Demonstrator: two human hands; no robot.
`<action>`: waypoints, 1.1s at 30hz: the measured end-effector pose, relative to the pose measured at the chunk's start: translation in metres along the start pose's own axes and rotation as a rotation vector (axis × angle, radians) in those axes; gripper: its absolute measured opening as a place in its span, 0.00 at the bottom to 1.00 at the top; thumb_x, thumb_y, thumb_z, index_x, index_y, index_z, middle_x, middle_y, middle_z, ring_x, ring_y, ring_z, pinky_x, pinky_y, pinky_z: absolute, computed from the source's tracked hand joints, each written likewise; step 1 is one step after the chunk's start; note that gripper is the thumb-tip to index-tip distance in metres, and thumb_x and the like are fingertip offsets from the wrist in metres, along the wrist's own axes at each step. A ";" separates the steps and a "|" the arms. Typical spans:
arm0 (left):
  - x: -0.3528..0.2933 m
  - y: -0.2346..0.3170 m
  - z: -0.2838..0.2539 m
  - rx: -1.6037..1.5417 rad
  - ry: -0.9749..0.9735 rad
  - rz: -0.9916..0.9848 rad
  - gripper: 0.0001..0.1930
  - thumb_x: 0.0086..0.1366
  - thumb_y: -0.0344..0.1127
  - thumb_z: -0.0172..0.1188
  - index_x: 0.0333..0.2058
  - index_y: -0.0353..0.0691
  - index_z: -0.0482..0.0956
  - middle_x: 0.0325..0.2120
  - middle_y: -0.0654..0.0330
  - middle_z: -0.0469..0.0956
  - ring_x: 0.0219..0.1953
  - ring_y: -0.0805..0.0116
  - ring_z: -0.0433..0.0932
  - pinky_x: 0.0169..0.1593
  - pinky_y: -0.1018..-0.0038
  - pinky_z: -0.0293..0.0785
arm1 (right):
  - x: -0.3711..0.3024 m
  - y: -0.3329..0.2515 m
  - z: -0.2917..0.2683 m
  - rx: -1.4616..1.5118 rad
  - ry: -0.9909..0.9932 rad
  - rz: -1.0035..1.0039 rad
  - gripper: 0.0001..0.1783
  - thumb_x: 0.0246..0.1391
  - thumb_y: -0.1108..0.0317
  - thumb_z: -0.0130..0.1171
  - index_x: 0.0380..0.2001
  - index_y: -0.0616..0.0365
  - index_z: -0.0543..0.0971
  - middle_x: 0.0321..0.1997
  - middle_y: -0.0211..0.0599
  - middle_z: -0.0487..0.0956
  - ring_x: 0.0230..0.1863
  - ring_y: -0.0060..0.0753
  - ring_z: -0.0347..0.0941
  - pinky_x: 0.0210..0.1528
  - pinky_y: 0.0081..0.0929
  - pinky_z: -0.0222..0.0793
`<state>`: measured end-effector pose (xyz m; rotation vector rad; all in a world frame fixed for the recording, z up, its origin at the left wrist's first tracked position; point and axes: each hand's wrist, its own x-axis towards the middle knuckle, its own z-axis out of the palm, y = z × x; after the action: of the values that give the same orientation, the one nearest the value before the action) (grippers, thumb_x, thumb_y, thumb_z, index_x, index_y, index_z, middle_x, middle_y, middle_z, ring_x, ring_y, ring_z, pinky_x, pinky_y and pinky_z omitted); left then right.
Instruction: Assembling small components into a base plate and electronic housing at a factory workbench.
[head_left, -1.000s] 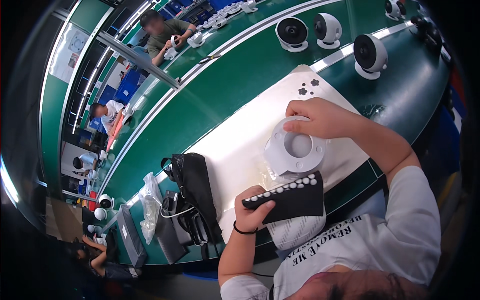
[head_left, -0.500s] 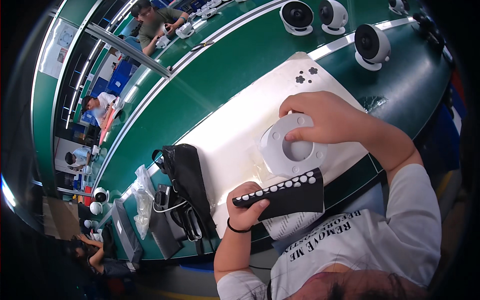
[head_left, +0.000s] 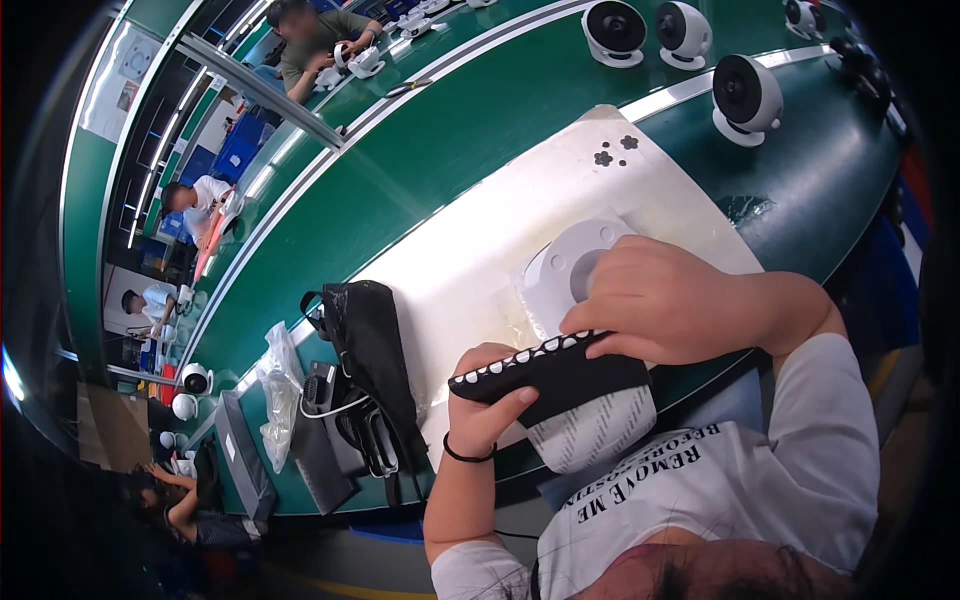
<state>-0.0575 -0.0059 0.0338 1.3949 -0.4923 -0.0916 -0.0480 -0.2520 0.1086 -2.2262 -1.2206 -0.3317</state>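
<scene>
My left hand (head_left: 485,400) is closed round one end of a bent black sheet of round adhesive pads (head_left: 590,385). White dots line its folded upper edge, and a pale printed backing (head_left: 598,428) hangs below. At the sheet's right end my right hand (head_left: 655,300) is closed, thumb and fingertips pinching at the dotted edge; whether a single pad is between them cannot be seen. Just beyond, a white ring-shaped base (head_left: 553,275) with a round hollow and small round recesses lies on the white mat (head_left: 460,260), partly covered by my right hand.
Small black flower-shaped pieces (head_left: 603,159) lie on the mat's far corner. White round devices with black fronts (head_left: 735,88) stand at the far right. To the left are a black bag (head_left: 370,340), a clear plastic bag (head_left: 280,390) and a grey box (head_left: 243,455). Other people work along the bench.
My right hand has let go of the white base and moved nearer, onto the pad sheet's dotted edge. The base stays on the mat. My left hand keeps the sheet, shifted slightly left.
</scene>
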 end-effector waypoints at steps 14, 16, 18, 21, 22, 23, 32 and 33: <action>-0.011 0.000 0.009 -0.098 0.215 -0.027 0.13 0.47 0.20 0.61 0.34 0.29 0.73 0.28 0.60 0.76 0.31 0.77 0.72 0.36 0.82 0.68 | 0.004 0.003 -0.005 0.077 0.133 0.048 0.16 0.44 0.65 0.57 0.39 0.53 0.73 0.28 0.30 0.73 0.33 0.34 0.67 0.43 0.30 0.58; -0.011 0.001 0.009 -0.051 0.196 -0.017 0.13 0.46 0.20 0.61 0.34 0.29 0.73 0.27 0.61 0.76 0.30 0.77 0.72 0.35 0.82 0.68 | 0.004 -0.001 -0.007 0.022 0.169 0.008 0.21 0.42 0.67 0.58 0.44 0.51 0.71 0.28 0.27 0.72 0.34 0.32 0.66 0.43 0.29 0.57; -0.010 0.002 0.010 -0.033 0.205 -0.022 0.12 0.46 0.20 0.61 0.33 0.29 0.73 0.27 0.61 0.76 0.29 0.78 0.72 0.35 0.83 0.68 | 0.002 -0.003 -0.006 -0.051 0.170 -0.015 0.22 0.41 0.69 0.59 0.43 0.51 0.71 0.28 0.26 0.72 0.34 0.31 0.66 0.43 0.29 0.57; -0.010 0.003 0.012 -0.018 0.228 -0.042 0.11 0.46 0.19 0.60 0.32 0.30 0.73 0.25 0.62 0.75 0.28 0.78 0.71 0.34 0.83 0.67 | 0.000 -0.004 -0.007 -0.156 0.126 -0.123 0.21 0.41 0.71 0.57 0.43 0.51 0.71 0.29 0.26 0.71 0.35 0.30 0.66 0.43 0.28 0.57; -0.011 0.003 0.012 -0.021 0.242 -0.057 0.11 0.46 0.19 0.60 0.31 0.30 0.73 0.25 0.62 0.75 0.27 0.79 0.71 0.33 0.83 0.67 | 0.001 -0.003 -0.008 -0.187 0.082 -0.210 0.21 0.42 0.72 0.56 0.43 0.51 0.71 0.29 0.25 0.71 0.35 0.29 0.66 0.43 0.28 0.58; -0.011 0.004 0.012 -0.020 0.247 -0.057 0.11 0.46 0.19 0.60 0.31 0.30 0.73 0.25 0.62 0.75 0.27 0.79 0.71 0.33 0.83 0.67 | 0.001 -0.002 -0.006 -0.184 0.081 -0.212 0.21 0.42 0.72 0.56 0.43 0.51 0.71 0.29 0.25 0.71 0.35 0.29 0.66 0.43 0.28 0.58; -0.008 0.007 0.018 0.018 0.201 -0.062 0.07 0.47 0.20 0.60 0.28 0.31 0.74 0.22 0.64 0.74 0.25 0.81 0.69 0.29 0.84 0.65 | 0.010 0.002 0.022 0.183 0.281 -0.343 0.23 0.41 0.75 0.55 0.45 0.53 0.71 0.35 0.32 0.70 0.31 0.31 0.70 0.30 0.26 0.61; -0.009 0.007 0.017 -0.012 0.195 -0.066 0.07 0.47 0.20 0.60 0.28 0.31 0.74 0.22 0.65 0.74 0.25 0.81 0.69 0.29 0.84 0.65 | 0.009 -0.002 0.016 0.145 0.203 -0.381 0.23 0.41 0.75 0.55 0.45 0.53 0.71 0.35 0.33 0.68 0.30 0.31 0.69 0.29 0.25 0.61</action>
<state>-0.0732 -0.0173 0.0395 1.3920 -0.2839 -0.0116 -0.0455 -0.2358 0.1008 -1.7826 -1.5001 -0.5826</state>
